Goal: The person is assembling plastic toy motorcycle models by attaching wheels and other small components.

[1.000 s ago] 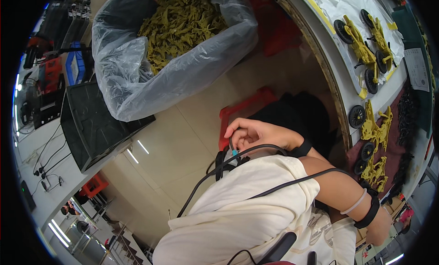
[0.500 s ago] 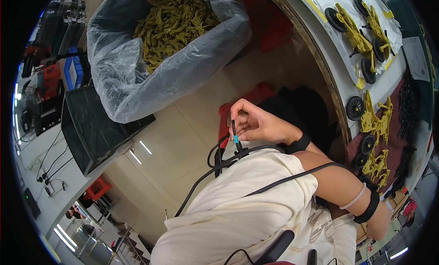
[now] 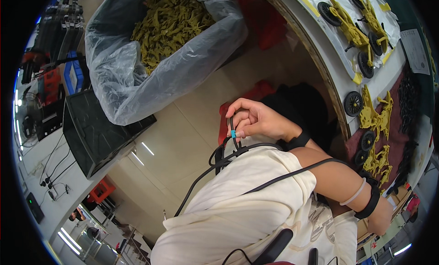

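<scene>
My right hand [image 3: 260,121] reaches across beneath my left arm, fingers pointing left. Its thumb and fingers pinch a thin black cable [image 3: 232,123] that carries a small teal band [image 3: 233,133]. Other black cables loop just below it, against my cream shirt [image 3: 238,196]. Stretched out to the right, my left hand [image 3: 380,217] is beyond a black wrist strap [image 3: 368,204] and a pale band. Its fingers are largely out of sight, so I cannot make out what they touch. Near it, yellow plastic motorcycle-shaped frames [image 3: 377,162] lie on a dark red cloth.
A large bin lined with a clear plastic bag [image 3: 173,77] holds many yellow parts [image 3: 171,27]. A black crate [image 3: 98,132] stands left of it. On the right-hand worktable [image 3: 347,73], yellow toy motorcycles [image 3: 352,27] lie beside black wheels [image 3: 353,103]. A red stool [image 3: 249,91] is partly visible behind my right hand.
My right hand has shifted slightly left with the pinched cable. The surroundings have slid a little as the view moved. My left arm stays stretched out to the right.
</scene>
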The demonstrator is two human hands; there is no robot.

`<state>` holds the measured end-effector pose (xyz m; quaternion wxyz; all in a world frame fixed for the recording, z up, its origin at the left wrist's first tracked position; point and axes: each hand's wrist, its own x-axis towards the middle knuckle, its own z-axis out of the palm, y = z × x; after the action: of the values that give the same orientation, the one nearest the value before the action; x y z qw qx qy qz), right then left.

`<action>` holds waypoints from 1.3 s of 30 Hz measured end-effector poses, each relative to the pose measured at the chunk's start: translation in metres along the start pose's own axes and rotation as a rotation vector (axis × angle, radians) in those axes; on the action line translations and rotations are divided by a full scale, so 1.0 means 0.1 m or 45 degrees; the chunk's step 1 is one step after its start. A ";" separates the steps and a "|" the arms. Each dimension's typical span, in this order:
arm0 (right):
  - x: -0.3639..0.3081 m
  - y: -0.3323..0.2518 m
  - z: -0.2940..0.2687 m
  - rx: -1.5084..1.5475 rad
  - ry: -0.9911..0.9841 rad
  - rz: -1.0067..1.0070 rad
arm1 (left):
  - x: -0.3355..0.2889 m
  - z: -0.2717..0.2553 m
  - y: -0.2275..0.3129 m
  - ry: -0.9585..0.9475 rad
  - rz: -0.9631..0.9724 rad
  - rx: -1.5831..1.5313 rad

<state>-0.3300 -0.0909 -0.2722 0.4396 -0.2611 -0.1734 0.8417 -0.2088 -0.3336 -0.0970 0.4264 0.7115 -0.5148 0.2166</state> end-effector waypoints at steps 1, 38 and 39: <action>0.00 0.00 0.00 0.000 0.002 -0.009 | -0.03 -0.04 0.01 -0.025 -0.016 -0.005; -0.15 -0.15 -0.03 0.047 -0.034 -0.098 | -0.08 -0.12 0.04 -0.232 -0.003 -0.199; -0.16 -0.16 -0.03 0.077 -0.032 -0.112 | -0.09 -0.14 0.05 -0.228 -0.018 -0.205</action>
<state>-0.3099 -0.0951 -0.2617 0.4817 -0.2292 -0.1645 0.8297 -0.2146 -0.3178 -0.0940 0.4360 0.6952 -0.5615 0.1068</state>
